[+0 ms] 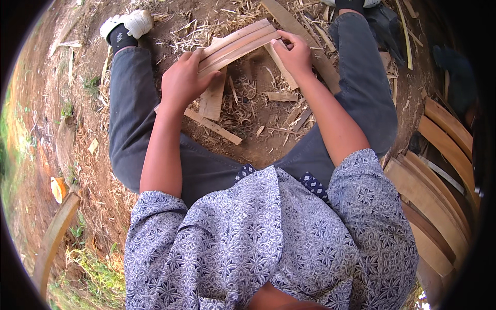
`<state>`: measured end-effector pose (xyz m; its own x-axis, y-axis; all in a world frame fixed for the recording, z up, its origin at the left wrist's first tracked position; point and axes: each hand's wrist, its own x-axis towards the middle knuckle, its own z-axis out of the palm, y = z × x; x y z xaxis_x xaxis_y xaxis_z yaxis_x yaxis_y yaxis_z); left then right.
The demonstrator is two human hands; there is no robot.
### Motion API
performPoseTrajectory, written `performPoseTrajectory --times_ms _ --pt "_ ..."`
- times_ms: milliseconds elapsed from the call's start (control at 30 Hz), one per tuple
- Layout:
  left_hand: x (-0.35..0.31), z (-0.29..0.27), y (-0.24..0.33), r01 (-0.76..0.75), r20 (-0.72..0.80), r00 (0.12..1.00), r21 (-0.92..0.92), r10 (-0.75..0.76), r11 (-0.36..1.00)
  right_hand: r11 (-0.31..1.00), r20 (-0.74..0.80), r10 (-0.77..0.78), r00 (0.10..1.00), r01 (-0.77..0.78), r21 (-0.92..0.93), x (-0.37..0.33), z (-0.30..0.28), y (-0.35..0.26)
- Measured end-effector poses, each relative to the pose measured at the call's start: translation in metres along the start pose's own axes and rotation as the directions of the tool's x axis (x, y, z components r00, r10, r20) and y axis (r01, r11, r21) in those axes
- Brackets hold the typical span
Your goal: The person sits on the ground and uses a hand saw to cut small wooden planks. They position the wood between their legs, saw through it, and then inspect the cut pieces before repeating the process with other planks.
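A short bundle of flat wooden strips (238, 45), laid side by side, is held up slantwise between my two hands. My left hand (183, 77) is closed round its lower left end, the thumb lying along the near side. At the upper right end, my right hand (294, 54) pinches the strips between thumb and bent fingers. A narrow wooden strip (281, 67) slants down just below my right hand. Under the bundle, a flat piece of wood (213, 98) rests on the ground near my left hand.
Wood shavings (253, 98) and offcuts litter the dirt between my legs. A long board (320, 62) lies beside my right leg. Several curved wooden planks (429, 206) are stacked at the right. Another plank (54, 243) and an orange object (58, 189) lie at the left.
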<state>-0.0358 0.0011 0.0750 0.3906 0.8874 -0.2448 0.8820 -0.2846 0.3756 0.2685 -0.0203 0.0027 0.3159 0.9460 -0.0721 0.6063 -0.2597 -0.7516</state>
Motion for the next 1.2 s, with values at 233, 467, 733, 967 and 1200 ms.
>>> performPoseTrajectory --times_ms 233,467,733,967,1200 --pt "-0.005 0.008 0.001 -0.062 -0.012 0.998 -0.033 0.062 0.997 0.996 -0.046 -0.09 0.995 0.09 -0.015 0.001 0.005 0.005" --pt "-0.007 0.009 0.0 -0.103 0.055 0.993 -0.075 0.107 0.992 0.985 -0.065 -0.172 0.983 0.169 -0.045 0.001 0.004 0.004" --pt "-0.008 0.008 0.0 -0.093 0.083 0.992 -0.064 0.098 0.994 0.979 -0.078 -0.202 0.976 0.199 -0.052 0.0 0.007 0.008" --pt "-0.005 0.004 0.003 -0.105 0.077 0.992 0.02 0.103 0.994 0.999 0.04 0.011 0.999 -0.012 0.042 0.002 0.003 0.007" --pt "-0.01 0.01 0.001 -0.099 0.07 0.992 -0.049 0.102 0.994 0.996 0.007 -0.085 0.996 0.085 -0.03 0.003 0.004 0.006"
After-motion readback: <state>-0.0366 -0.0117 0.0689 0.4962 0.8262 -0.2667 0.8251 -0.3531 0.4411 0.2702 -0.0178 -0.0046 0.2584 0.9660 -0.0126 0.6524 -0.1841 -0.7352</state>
